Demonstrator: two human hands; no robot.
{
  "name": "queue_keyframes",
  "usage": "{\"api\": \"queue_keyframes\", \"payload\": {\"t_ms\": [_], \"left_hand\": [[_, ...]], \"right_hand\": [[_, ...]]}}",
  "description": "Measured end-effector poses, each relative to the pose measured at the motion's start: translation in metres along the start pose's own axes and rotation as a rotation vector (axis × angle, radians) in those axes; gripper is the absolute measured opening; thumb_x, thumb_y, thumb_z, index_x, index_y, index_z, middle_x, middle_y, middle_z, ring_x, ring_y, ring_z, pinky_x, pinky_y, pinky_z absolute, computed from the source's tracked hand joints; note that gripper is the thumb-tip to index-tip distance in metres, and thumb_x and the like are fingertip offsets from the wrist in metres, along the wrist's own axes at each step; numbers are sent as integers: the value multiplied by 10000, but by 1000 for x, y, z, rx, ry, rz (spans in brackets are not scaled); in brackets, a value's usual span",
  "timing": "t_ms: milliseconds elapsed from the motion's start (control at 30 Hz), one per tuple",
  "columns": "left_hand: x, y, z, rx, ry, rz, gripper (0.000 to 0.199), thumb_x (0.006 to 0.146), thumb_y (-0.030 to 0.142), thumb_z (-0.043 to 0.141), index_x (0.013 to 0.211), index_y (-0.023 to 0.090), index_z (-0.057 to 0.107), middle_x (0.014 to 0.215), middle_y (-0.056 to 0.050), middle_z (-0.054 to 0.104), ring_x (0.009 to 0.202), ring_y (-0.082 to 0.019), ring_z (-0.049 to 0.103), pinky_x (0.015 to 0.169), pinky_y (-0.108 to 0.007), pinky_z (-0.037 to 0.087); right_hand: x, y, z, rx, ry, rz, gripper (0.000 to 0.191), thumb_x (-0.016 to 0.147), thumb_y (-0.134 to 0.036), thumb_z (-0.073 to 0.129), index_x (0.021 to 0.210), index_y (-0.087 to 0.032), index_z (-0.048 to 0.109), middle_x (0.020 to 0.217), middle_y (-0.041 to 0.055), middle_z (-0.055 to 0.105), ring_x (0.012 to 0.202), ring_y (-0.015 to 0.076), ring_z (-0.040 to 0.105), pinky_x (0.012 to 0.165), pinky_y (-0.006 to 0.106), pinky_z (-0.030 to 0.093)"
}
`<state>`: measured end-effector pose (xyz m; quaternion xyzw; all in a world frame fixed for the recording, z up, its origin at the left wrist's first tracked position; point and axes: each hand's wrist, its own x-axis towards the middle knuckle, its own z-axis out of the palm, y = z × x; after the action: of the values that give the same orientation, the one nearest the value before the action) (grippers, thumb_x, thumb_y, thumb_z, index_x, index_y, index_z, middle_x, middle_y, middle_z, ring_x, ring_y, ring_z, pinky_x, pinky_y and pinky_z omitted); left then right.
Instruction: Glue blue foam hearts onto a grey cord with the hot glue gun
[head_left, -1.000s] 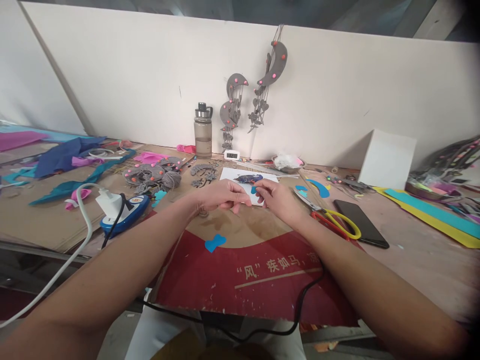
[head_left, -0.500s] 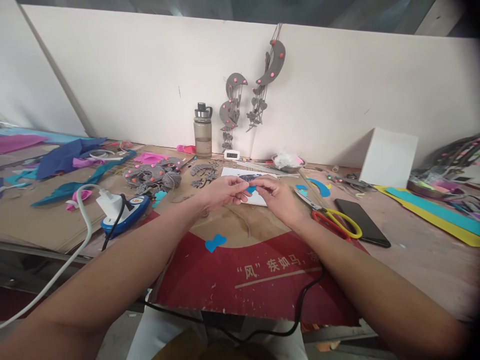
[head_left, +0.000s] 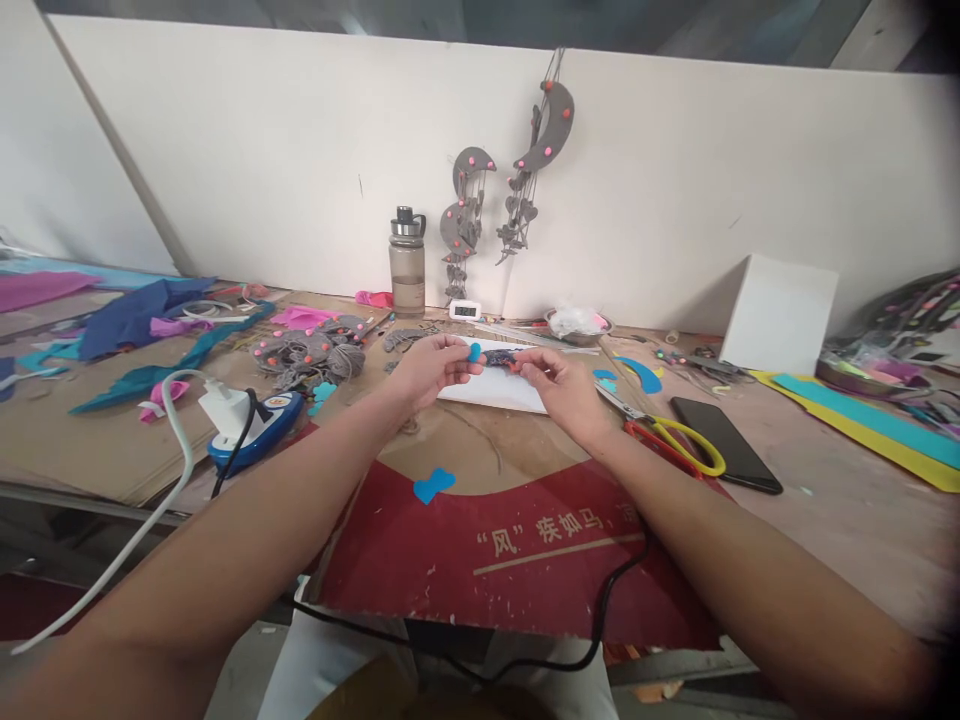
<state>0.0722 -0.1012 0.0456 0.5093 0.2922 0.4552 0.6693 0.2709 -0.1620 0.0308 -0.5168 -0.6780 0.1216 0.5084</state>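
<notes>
My left hand [head_left: 439,372] is closed, pinching a small blue felt piece [head_left: 475,352] between thumb and fingertips. A short gap to the right, my right hand [head_left: 556,385] is closed too, thumb against forefinger; what lies in that pinch is too small to make out. Both hands are above a white sheet [head_left: 491,390] with a dark printed patch [head_left: 498,357] on it, partly covered by the fingers. Nearer to me, blue cloud-like felt cutouts [head_left: 434,486] lie on the red and brown cardboard [head_left: 540,590]. Scissors [head_left: 675,440] with red and yellow handles rest beside my right wrist.
A black phone [head_left: 724,445] lies right of the scissors. At left are a blue power strip [head_left: 259,430] with a white plug, grey felt pieces and yarn [head_left: 311,352], and coloured felt [head_left: 135,315]. A water bottle [head_left: 407,265] stands by the wall under grey moon hangings [head_left: 555,125].
My hands have moved apart; the left has shifted slightly left with the blue felt piece, which was between both hands before. More of the white sheet shows now.
</notes>
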Motion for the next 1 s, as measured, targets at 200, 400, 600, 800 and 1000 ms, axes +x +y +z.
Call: {"api": "queue_keyframes", "payload": {"t_ms": [200, 400, 600, 800, 1000], "left_hand": [[7, 5, -9, -68, 149, 40, 100, 814, 37, 619, 794, 108, 553, 724, -69, 687, 652, -117, 666, 678, -252, 517], [5, 6, -9, -55, 115, 39, 86, 797, 62, 656, 784, 105, 582, 722, -61, 687, 623, -104, 646, 629, -230, 500], [7, 2, -12, -19, 71, 37, 60, 786, 91, 668, 789, 103, 609, 732, -55, 681, 592, -85, 619, 578, -209, 476], [8, -4, -11, 11, 46, 41, 51, 774, 94, 673, 780, 100, 622, 726, -51, 673, 599, -80, 615, 597, -208, 487], [4, -6, -7, 86, 16, 7, 124, 717, 142, 736, 749, 111, 621, 721, -43, 672, 579, -77, 599, 547, -204, 457]], "right_hand": [[2, 2, 0, -89, -126, 94, 221, 855, -317, 533, 929, -185, 694, 872, 43, 708, 777, 177, 608, 713, 320, 453], [-6, -14, 4, -144, -520, -194, 116, 847, -204, 579, 861, -204, 694, 883, 32, 691, 804, 156, 604, 761, 301, 456], [-4, -11, 5, -226, -833, -542, 213, 885, -109, 513, 926, -208, 697, 978, 61, 672, 904, 164, 582, 841, 320, 432], [-9, -8, 11, -223, -810, -604, 172, 932, -199, 485, 810, -193, 605, 879, 57, 633, 872, 175, 534, 842, 334, 421], [-18, -11, 17, -131, -562, -477, 108, 946, -231, 414, 869, -205, 485, 977, 86, 551, 952, 202, 472, 884, 384, 412]]}}
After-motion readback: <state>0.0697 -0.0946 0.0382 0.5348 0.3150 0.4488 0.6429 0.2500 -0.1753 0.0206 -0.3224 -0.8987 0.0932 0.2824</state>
